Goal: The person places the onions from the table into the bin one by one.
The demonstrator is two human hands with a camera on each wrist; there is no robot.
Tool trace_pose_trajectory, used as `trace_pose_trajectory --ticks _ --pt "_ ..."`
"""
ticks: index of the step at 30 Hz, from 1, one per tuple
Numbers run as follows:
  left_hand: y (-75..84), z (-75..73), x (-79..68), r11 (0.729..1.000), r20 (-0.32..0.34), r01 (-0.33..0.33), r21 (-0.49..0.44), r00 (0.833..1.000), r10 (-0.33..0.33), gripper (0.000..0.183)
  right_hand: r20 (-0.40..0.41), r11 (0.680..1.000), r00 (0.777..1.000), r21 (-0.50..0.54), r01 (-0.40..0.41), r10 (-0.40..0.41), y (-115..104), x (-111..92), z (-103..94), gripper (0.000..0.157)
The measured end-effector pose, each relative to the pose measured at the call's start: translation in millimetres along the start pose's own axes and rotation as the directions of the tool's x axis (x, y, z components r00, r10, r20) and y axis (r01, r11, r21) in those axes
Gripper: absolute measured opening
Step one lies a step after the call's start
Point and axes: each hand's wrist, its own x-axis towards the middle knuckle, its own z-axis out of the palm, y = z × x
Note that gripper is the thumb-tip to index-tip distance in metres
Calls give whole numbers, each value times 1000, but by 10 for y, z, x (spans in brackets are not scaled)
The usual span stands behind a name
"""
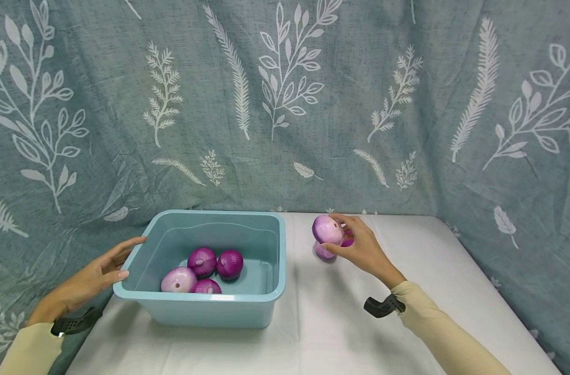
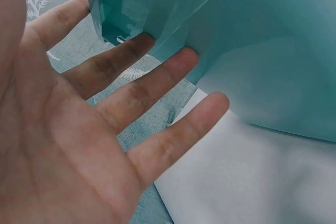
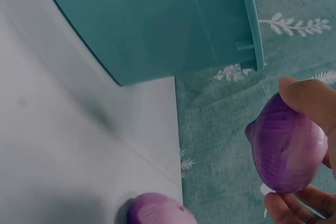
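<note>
My right hand [image 1: 362, 247] pinches a pale purple onion [image 1: 327, 229] between thumb and fingers at the back right of the table. In the right wrist view this onion [image 3: 286, 142] is lifted, its pointed end facing the bin. Below it, another onion [image 1: 324, 252] lies on the table, and a darker purple patch [image 1: 347, 240] shows behind my fingers. On the left stands a light blue bin [image 1: 200, 312] with several onions [image 1: 202, 261] inside. My left hand [image 1: 95, 273] touches the bin's left rim, its fingers spread and nearly straight in the left wrist view.
A white cloth [image 1: 322, 333] covers the table under the bin. Behind and at both sides hangs a blue-green curtain [image 1: 336, 172] with white leaf prints, meeting the table's back edge. Dark bands [image 1: 383, 306] sit on both wrists.
</note>
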Motion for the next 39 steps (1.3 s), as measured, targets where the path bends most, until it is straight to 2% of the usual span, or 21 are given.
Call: trace_pose_trajectory --ticks 5,14,21,32,39 --pt "6 3 -1 1000 14 -13 -22 1000 13 67 2 1000 1000 14 26 -26 -139 31 48 75" --pt "-23 6 -9 999 -5 -16 33 1000 16 66 11 993 996 70 90 -91 -391 49 134 71" --pt "-19 4 11 999 3 -24 -47 1000 24 66 45 985 988 97 139 -144 -557 48 192 72" --pt "-41 3 12 998 2 -38 -53 999 38 66 42 980 985 116 164 -170 -711 76 253 72" --pt "-20 -4 13 997 22 -44 -61 999 46 67 47 956 968 174 234 -246 -805 116 318 73"
